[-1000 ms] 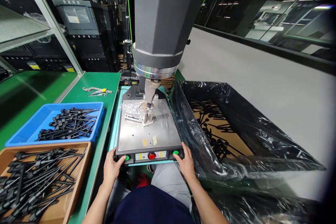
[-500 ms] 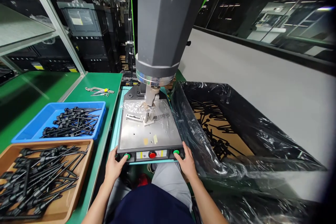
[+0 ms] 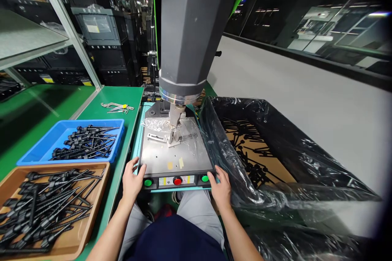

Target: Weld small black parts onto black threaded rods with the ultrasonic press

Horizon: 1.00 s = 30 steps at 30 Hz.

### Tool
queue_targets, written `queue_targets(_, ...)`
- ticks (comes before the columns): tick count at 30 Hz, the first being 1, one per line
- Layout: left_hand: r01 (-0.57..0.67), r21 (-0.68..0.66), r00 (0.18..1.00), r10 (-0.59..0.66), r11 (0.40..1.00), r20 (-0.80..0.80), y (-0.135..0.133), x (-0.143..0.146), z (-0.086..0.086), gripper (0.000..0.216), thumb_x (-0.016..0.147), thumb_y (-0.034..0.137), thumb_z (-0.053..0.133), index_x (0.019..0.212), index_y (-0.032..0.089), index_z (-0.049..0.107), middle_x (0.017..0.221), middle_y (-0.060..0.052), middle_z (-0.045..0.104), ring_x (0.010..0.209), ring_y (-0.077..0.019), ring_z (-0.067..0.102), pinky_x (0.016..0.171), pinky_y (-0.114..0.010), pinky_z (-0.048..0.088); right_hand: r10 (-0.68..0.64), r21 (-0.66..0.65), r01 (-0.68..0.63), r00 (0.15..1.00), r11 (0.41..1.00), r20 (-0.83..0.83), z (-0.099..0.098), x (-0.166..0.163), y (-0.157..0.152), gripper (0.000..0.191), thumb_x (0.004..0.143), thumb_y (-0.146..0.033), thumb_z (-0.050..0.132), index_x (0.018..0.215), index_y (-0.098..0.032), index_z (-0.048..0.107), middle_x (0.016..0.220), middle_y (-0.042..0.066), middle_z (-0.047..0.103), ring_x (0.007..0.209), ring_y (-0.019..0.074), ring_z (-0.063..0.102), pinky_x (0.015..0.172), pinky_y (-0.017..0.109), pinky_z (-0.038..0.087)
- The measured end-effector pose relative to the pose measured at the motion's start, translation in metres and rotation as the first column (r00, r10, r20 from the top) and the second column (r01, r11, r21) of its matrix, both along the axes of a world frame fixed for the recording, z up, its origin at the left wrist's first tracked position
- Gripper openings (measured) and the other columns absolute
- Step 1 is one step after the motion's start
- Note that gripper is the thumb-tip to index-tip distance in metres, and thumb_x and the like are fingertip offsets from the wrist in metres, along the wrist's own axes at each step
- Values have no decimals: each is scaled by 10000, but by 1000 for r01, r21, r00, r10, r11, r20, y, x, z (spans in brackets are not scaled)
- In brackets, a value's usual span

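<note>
At the front left corner of the machine base, my left hand (image 3: 132, 180) is open, thumb and fingers apart, beside the left green button (image 3: 148, 182). My right hand (image 3: 221, 185) is open at the other corner, its thumb close to the right green button (image 3: 205, 178). Between the buttons sits a red button (image 3: 177, 180). Behind them lies a metal plate (image 3: 162, 159) carrying a small fixture (image 3: 173, 138). The machine's metal tip (image 3: 177, 115) reaches down to that fixture from the thick grey head (image 3: 186, 28). Clear plastic film (image 3: 157, 124) partly covers the plate.
To the left, a blue tray (image 3: 39, 147) and a brown tray (image 3: 99, 195) hold black ribbed rods on the green table (image 3: 128, 110). Tools (image 3: 117, 107) lie farther back. On the right stands a box lined with black plastic (image 3: 290, 163), with similar black parts inside.
Both thumbs have come off the green buttons. My left hand has moved up and spread at the base's corner; my right hand has shifted slightly right. The view has shifted slightly.
</note>
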State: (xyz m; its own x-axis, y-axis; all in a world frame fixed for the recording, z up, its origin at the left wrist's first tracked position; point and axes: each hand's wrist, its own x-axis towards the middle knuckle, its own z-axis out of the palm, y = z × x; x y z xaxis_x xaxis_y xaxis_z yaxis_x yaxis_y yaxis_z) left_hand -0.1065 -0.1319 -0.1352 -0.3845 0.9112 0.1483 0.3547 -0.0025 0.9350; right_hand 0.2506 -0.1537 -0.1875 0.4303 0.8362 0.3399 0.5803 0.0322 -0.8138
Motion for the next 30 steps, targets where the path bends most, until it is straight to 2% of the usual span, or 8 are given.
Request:
queue_targets(2, 56, 17, 989, -58, 998, 137, 20, 11, 18, 478, 795, 427, 684, 1197, 181, 608, 1218, -142, 636, 1115, -258, 617, 994, -436, 492, 26, 116, -23, 1000, 993, -18, 22, -21, 6, 364, 872, -459, 587, 1092, -185, 685, 1141, 144, 662, 1061, 278, 636, 946, 467, 525)
queue_targets(5, 125, 6, 925, -118, 992, 360, 55, 30, 38, 446, 754, 395, 744, 1124, 168, 643, 1149, -138, 671, 1060, -224, 643, 977, -392, 494, 309, 84, -300, 940, 950, -146, 49, -63, 22, 271, 901, -396, 562, 1016, -196, 705, 1016, 109, 717, 933, 242, 685, 855, 400, 568)
queue_targets(10, 245, -137, 659, -62, 960, 749, 111, 57, 62, 378, 711, 362, 800, 981, 148, 646, 1078, -128, 677, 883, -164, 681, 741, -262, 543, 577, 20, -589, 784, 808, -228, 65, -125, 74, 305, 884, -320, 525, 1106, -189, 688, 1085, 104, 707, 982, 236, 679, 824, 370, 579)
queue_targets(13, 286, -173, 556, -16, 943, 831, 135, 68, 72, 361, 704, 370, 813, 907, 145, 616, 946, -104, 683, 762, -146, 680, 629, -229, 533, 475, 70, -470, 867, 880, -147, 69, -139, 112, 339, 839, -271, 521, 1127, -174, 671, 1228, 146, 621, 1112, 264, 614, 854, 395, 567)
queue_targets(16, 261, -142, 545, -24, 955, 838, 149, 74, 79, 339, 680, 293, 837, 857, 153, 585, 832, -52, 668, 686, -123, 662, 576, -205, 517, 280, 115, -271, 958, 956, -66, 80, -131, 141, 316, 818, -245, 533, 1094, -161, 662, 1286, 171, 557, 1241, 298, 513, 1007, 476, 474)
queue_targets(19, 233, -116, 534, -27, 966, 845, 155, 78, 81, 332, 650, 193, 843, 811, 159, 556, 729, -4, 634, 628, -106, 642, 545, -190, 507, 157, 201, -146, 987, 969, -36, 96, -107, 160, 343, 818, -262, 556, 1132, -147, 630, 1313, 185, 523, 1277, 305, 465, 1075, 510, 393)
queue_targets(23, 217, -85, 516, -41, 973, 856, 153, 80, 81, 302, 661, 135, 805, 788, 163, 534, 676, 28, 608, 586, -87, 629, 499, -161, 482, 23, 316, 23, 990, 949, -140, 108, -76, 171, 485, 798, -313, 578, 1244, -126, 552, 1413, 212, 424, 1325, 305, 409, 999, 451, 462)
queue_targets(30, 230, -65, 471, -53, 971, 881, 147, 84, 88, 245, 695, 99, 750, 766, 155, 522, 631, 36, 580, 533, -71, 602, 441, -130, 455, 210, 118, -192, 964, 974, -165, 73, -107, 147, 223, 809, -322, 525, 873, -185, 689, 951, 108, 666, 929, 247, 622, 865, 410, 526)
